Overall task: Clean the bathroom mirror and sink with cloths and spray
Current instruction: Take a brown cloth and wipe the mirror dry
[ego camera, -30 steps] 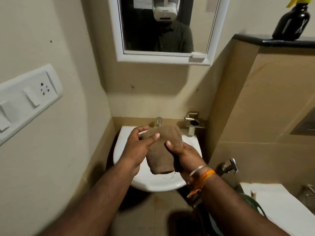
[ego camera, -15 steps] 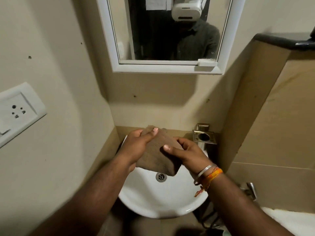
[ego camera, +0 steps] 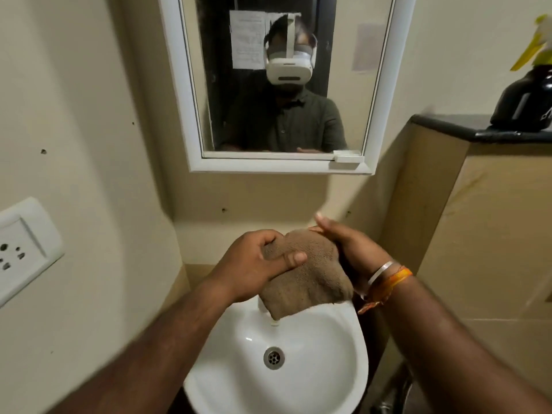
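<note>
A folded brown cloth (ego camera: 307, 271) sits between both hands, held in the air above the back rim of the white wash basin (ego camera: 322, 363). The left hand (ego camera: 254, 264) grips the cloth's left end: its fingers are curled over the top fold and its thumb lies flat across the front face, pointing toward 3 o'clock. The right hand (ego camera: 349, 249) is at the cloth's right side, at about 2 o'clock from the left hand. Its palm cups the far edge of the cloth and its fingers reach up toward 11 o'clock, nearly straight; how firmly it holds the cloth cannot be told, since the cloth hides the thumb. A silver bangle (ego camera: 380, 271) and an orange thread band (ego camera: 394, 279) circle the right wrist.

The cloth's lower corner hangs toward 6 o'clock over the bowl, well above the round metal drain (ego camera: 274, 357), which lies straight below at 6 o'clock.

At 12 o'clock from the hands, a white-framed mirror (ego camera: 379, 94) is fixed to the beige wall and reflects a person in a dark green shirt wearing a white headset. At 2 o'clock, on a dark ledge (ego camera: 442, 127), stands a black spray bottle (ego camera: 525, 100) with a yellow trigger, blurred at the frame edge. At 9 o'clock, a white socket plate (ego camera: 24, 249) is mounted on the left wall.
</note>
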